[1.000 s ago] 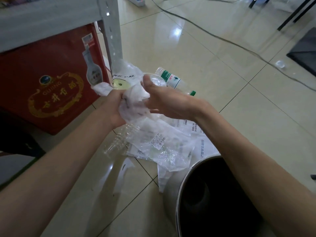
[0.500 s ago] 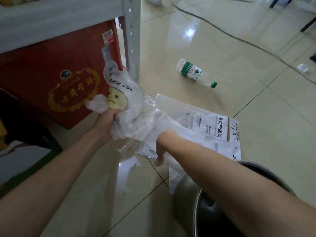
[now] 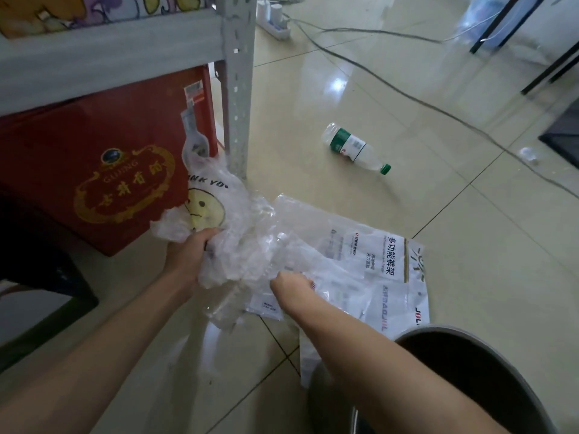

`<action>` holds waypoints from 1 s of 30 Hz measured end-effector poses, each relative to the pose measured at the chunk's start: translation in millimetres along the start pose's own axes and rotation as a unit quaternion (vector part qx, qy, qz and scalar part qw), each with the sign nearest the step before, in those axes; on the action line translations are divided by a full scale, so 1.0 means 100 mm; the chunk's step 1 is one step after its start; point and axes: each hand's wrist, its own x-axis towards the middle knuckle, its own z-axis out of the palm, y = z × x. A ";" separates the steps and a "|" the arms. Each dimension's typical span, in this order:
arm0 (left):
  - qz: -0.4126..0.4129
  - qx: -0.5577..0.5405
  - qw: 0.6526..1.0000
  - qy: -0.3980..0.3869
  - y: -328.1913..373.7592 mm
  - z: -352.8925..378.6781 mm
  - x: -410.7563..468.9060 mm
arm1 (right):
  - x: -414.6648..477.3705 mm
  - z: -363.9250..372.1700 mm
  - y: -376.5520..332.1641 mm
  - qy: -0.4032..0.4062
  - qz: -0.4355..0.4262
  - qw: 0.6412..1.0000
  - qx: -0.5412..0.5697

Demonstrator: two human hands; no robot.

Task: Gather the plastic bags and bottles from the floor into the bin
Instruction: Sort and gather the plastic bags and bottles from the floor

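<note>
My left hand grips a crumpled bunch of clear plastic bags, one printed with a yellow smiley face. My right hand pinches the edge of a flat printed plastic bag that lies on the tile floor. A clear crushed bottle lies under the bunch, partly hidden. A water bottle with a green cap and green label lies on its side on the floor further away. The round metal bin stands at the lower right, under my right forearm.
A red printed box sits under a grey metal shelf, whose post stands just behind the bags. Cables and a power strip cross the floor at the back. A small clear cap lies at far right.
My right hand left the bunch, dropped to the floor and now pinches the flat printed bag. The view shifted, showing more of the water bottle and the floor.
</note>
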 end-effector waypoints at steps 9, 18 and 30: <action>0.054 -0.001 0.998 0.029 0.08 0.22 -0.10 | -0.53 -1.23 1.04 0.064 0.054 0.996 0.025; 0.104 0.016 0.985 -0.134 0.36 0.81 -0.30 | -0.78 -1.52 0.89 0.093 -0.092 0.905 0.404; 0.095 0.062 0.992 -0.054 0.33 0.84 -0.31 | -0.66 -1.22 0.82 -0.162 -0.205 0.862 0.434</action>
